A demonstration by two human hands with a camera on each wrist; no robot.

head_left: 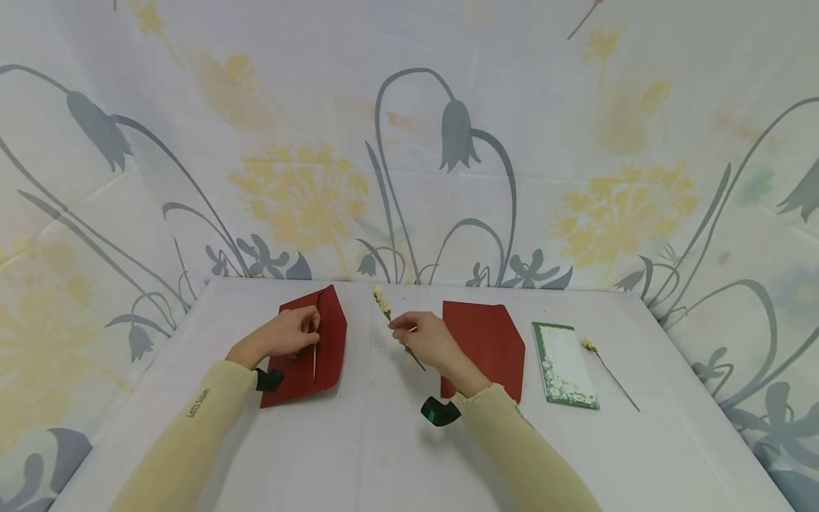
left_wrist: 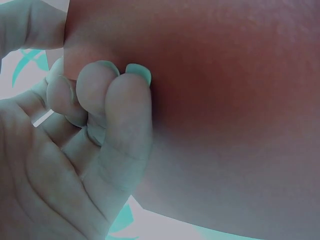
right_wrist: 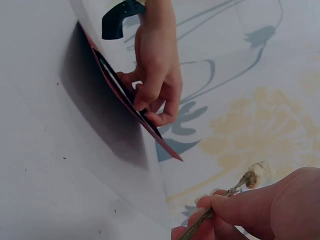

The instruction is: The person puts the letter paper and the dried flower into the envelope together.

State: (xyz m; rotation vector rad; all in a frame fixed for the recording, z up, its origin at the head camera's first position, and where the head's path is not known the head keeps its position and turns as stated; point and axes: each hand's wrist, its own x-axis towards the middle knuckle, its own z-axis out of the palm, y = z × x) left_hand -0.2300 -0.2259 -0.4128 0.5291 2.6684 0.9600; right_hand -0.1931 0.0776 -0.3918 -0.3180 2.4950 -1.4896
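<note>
My left hand (head_left: 281,336) grips a red envelope (head_left: 330,338) at the left of the table, its fingers curled at the opening. In the right wrist view the envelope (right_wrist: 114,82) is tilted up off the table, its mouth parted, and a thin pale edge shows inside. The left wrist view shows the curled fingers (left_wrist: 127,110) against the red paper. Near the middle, my right hand (head_left: 435,345) pinches the stem of a small dried flower (head_left: 382,301) between thumb and fingers. Its cream head (right_wrist: 252,177) points up and away from the hand.
A second red envelope (head_left: 489,341) lies flat beside my right forearm, partly covered by it. Right of it are a white card with a green floral border (head_left: 566,363) and another dried flower (head_left: 611,373). A flower-printed cloth (head_left: 416,178) hangs behind the white table (head_left: 365,455).
</note>
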